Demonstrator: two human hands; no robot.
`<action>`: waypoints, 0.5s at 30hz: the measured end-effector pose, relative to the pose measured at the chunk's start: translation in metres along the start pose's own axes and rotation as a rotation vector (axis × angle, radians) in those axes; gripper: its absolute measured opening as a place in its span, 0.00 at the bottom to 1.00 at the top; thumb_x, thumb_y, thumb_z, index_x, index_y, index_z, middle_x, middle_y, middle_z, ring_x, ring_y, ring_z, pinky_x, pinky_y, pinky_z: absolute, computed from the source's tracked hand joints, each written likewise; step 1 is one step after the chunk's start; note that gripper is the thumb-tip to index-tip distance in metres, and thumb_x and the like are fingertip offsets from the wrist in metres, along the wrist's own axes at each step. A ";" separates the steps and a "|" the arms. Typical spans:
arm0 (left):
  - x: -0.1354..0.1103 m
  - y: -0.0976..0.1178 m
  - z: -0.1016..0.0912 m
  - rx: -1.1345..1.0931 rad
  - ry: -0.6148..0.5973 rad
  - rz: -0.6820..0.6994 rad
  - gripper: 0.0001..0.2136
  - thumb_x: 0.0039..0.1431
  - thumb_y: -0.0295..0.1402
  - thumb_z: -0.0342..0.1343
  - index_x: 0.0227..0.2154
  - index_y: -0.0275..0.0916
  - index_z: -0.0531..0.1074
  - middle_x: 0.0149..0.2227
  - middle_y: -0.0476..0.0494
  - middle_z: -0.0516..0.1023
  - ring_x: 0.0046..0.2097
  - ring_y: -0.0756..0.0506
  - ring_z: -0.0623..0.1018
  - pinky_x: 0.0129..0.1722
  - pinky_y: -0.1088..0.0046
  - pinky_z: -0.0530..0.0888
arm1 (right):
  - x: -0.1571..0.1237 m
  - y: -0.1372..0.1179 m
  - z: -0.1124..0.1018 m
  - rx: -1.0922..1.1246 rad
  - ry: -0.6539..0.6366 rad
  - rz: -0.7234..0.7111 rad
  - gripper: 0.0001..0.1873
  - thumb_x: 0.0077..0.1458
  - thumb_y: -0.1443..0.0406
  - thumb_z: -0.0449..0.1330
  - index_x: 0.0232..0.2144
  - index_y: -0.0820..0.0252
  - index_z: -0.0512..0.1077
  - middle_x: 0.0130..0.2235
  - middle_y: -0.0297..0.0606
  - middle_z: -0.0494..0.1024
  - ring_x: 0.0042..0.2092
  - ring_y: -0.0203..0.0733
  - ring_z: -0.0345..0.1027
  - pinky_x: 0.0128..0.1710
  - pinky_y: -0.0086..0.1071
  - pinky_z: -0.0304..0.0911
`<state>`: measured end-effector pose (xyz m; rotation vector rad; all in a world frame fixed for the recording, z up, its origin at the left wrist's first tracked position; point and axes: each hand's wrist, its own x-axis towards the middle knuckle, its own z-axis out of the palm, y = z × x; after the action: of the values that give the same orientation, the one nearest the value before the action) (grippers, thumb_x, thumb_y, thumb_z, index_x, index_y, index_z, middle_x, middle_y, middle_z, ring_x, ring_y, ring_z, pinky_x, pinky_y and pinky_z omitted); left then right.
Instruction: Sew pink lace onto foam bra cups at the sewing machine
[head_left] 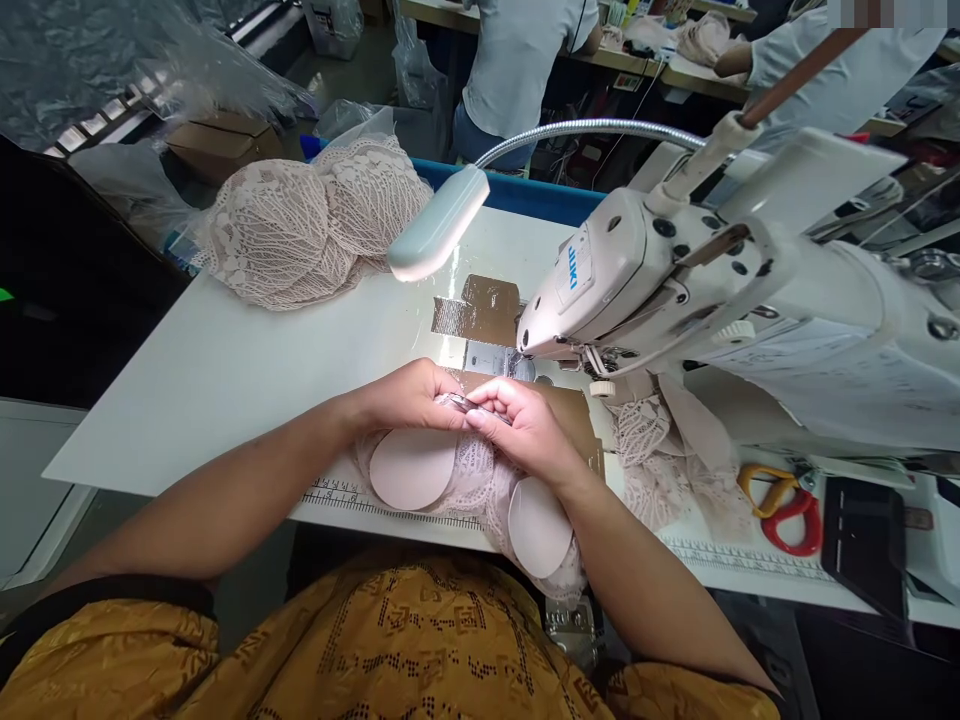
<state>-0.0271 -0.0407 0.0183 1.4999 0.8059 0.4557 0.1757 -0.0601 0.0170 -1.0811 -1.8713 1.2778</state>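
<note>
A pale pink lace bra (474, 465) with two smooth oval cup pads (412, 468) lies along the table's front edge, one cup hanging over it. My left hand (420, 395) is closed, pinching the bra's upper edge between thumb and fingers. Close against it, my right hand (521, 420) is closed too, with a slim dark metal piece (459, 402) between its thumb and fingers. The fingers hide most of that piece, and I cannot tell its kind. Both hands are just in front of the sewing machine's needle plate (487, 357).
A white sewing machine (600, 270) stands to the right, with a lamp (439, 225) reaching over the table. Stacked lace cups (300, 225) sit at back left. More lace (652, 450), scissors (787, 510) and a dark phone-like device (862, 540) lie at right. Two people work beyond.
</note>
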 end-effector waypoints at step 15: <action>-0.004 0.004 -0.011 0.035 -0.063 -0.042 0.13 0.56 0.41 0.61 0.32 0.33 0.77 0.30 0.47 0.74 0.32 0.50 0.71 0.31 0.78 0.66 | 0.000 0.009 0.002 0.288 -0.107 0.190 0.20 0.49 0.57 0.67 0.44 0.58 0.74 0.41 0.38 0.79 0.41 0.41 0.73 0.41 0.35 0.69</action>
<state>-0.0370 -0.0361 0.0244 1.5194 0.7983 0.3634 0.1764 -0.0595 0.0079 -1.0709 -1.6232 1.6851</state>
